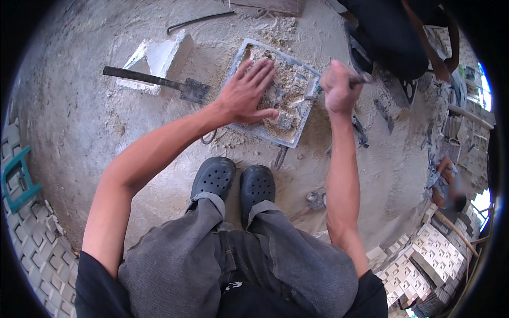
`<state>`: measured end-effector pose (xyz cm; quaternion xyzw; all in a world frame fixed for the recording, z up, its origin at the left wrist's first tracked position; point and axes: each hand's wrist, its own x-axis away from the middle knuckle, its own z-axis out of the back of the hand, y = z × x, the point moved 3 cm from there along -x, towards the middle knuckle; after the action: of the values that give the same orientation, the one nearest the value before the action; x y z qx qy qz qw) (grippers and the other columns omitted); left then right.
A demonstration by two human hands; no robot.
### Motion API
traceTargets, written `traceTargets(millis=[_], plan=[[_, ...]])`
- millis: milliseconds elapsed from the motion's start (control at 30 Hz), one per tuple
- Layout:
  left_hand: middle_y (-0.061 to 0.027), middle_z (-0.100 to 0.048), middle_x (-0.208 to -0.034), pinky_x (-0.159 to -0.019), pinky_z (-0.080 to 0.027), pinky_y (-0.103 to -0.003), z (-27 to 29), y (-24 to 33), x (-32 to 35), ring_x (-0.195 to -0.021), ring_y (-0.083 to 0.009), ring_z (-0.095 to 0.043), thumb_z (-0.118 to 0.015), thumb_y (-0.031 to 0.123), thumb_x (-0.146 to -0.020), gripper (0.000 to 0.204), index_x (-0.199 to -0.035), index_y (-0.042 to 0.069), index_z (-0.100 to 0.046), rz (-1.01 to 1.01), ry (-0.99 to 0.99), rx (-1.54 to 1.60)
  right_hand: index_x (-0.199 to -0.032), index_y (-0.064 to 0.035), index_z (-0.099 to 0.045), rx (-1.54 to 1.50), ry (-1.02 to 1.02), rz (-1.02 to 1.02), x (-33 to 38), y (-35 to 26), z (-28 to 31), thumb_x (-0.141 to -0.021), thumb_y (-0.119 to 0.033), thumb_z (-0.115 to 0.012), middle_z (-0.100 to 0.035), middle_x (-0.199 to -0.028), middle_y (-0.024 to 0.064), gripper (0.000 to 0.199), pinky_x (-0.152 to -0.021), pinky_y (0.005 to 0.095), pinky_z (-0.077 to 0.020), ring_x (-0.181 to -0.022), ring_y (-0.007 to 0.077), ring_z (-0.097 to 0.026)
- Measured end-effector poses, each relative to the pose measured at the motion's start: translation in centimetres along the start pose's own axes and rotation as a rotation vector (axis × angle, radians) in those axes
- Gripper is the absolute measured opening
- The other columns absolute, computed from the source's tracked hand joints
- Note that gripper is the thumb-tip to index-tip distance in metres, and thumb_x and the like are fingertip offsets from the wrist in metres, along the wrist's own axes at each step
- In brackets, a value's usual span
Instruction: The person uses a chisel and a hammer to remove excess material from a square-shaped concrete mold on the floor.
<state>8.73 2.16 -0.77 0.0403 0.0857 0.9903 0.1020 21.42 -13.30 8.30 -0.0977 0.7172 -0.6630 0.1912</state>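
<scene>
Tray [306,114] on floor [154,119], beyond your shoes [213,177]. Left hand [248,95] spread open over sandy fill [298,80]; right hand [339,87] fisted round tool [362,78], near tray's right rim. Keep left fingers clear, strokes light.

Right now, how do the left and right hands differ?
The left hand is open, fingers spread; the right hand is closed around a tool. The left hand is over the square tray; the right hand is just beyond its right side. Both are bare.
</scene>
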Motion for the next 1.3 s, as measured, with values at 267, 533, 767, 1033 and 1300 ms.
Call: traceTargets(millis=[267,533,767,1033,1300], plan=[[-0.0228,-0.013,-0.159,-0.122,-0.006,-0.044,1.4,-4.0,-2.3,-0.150,-0.0329,-0.007,-0.044,0.084,-0.078,0.119,-0.151,-0.006,-0.015,0.122,0.270,0.076,-0.061,-0.0002,-0.053,0.442,-0.145,0.189,0.5,-1.2,-4.2,-0.091,-0.014,-0.062,-0.043,-0.049,0.0005,0.034,-0.044,0.0303,-0.0314,-0.047,0.0073,-0.040],[-0.0176,-0.028,-0.156,-0.122,-0.013,-0.042,1.3,-3.7,-1.7,-0.147,-0.0288,-0.022,-0.047,0.076,-0.084,0.104,-0.150,-0.003,-0.025,0.002,0.171,0.036,-0.056,-0.0031,-0.046,0.137,-0.169,0.047,-0.4,-0.2,-4.9,-0.093,-0.017,-0.059,-0.040,-0.049,-0.0043,0.042,-0.043,0.0283,-0.0276,-0.046,0.0053,-0.037],[-0.0219,-0.028,-0.154,-0.121,-0.018,-0.043,1.0,-6.0,1.4,-0.145,-0.0332,-0.026,-0.057,0.072,-0.081,0.107,-0.150,-0.002,-0.023,0.171,0.348,0.180,-0.051,-0.0129,-0.040,-0.081,0.191,0.033,-4.1,-3.6,-8.2,-0.094,-0.017,-0.059,-0.040,-0.046,-0.0010,0.046,-0.042,0.0287,-0.0298,-0.038,0.0099,-0.035],[-0.0284,-0.027,-0.152,-0.118,-0.025,-0.046,0.6,-8.2,-0.8,-0.141,-0.0403,-0.030,-0.066,0.078,-0.068,0.125,-0.150,-0.003,-0.019,0.167,0.361,0.485,-0.061,-0.0124,-0.046,-0.077,0.404,0.056,-5.4,-1.4,-11.6,-0.098,-0.037,-0.058,-0.045,-0.051,-0.0003,0.046,-0.051,0.0291,-0.0391,-0.048,0.0111,-0.046],[-0.0295,-0.021,-0.154,-0.120,-0.022,-0.049,-0.5,-8.2,-2.1,-0.143,-0.0411,-0.026,-0.070,0.077,-0.065,0.132,-0.150,-0.005,-0.012,0.152,0.290,0.544,-0.054,-0.0151,-0.034,-0.348,-0.379,-0.096,-8.9,-0.5,-11.3,-0.096,-0.027,-0.059,-0.036,-0.049,-0.0013,0.050,-0.044,0.0290,-0.0280,-0.042,0.0109,-0.034]])
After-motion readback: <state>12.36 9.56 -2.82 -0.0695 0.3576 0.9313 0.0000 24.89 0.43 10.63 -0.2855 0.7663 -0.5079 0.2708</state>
